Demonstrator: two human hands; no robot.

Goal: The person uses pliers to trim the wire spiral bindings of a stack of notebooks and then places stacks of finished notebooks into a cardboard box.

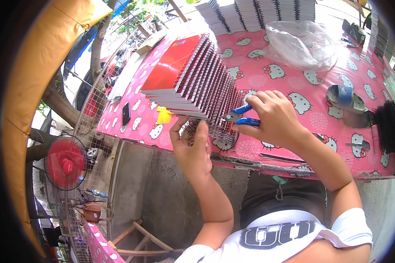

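A tall stack of spiral-bound notebooks (164, 79) with red covers stands on the table, its rows of dark coil binding (210, 74) turned to the right. My right hand (274, 115) grips blue-handled wire cutters (245, 120), whose jaws reach the coil ends at the stack's near lower corner. Whether the jaws are closed on a wire is too small to tell. Below that corner, my left hand (193, 147) curls its thumb and fingers around a clump of dark wire coils (192, 131), close against the notebooks. Part of the clump is hidden by the fingers.
A pink patterned table cover (250, 144) lies beneath. Nearby are a black phone (126, 114), yellow paper slips (163, 115), a clear plastic bag (300, 44), a blue-and-grey tape roll (344, 98) and black coils (388, 127). More notebooks (254, 15) stand behind; a red fan (66, 162) is left.
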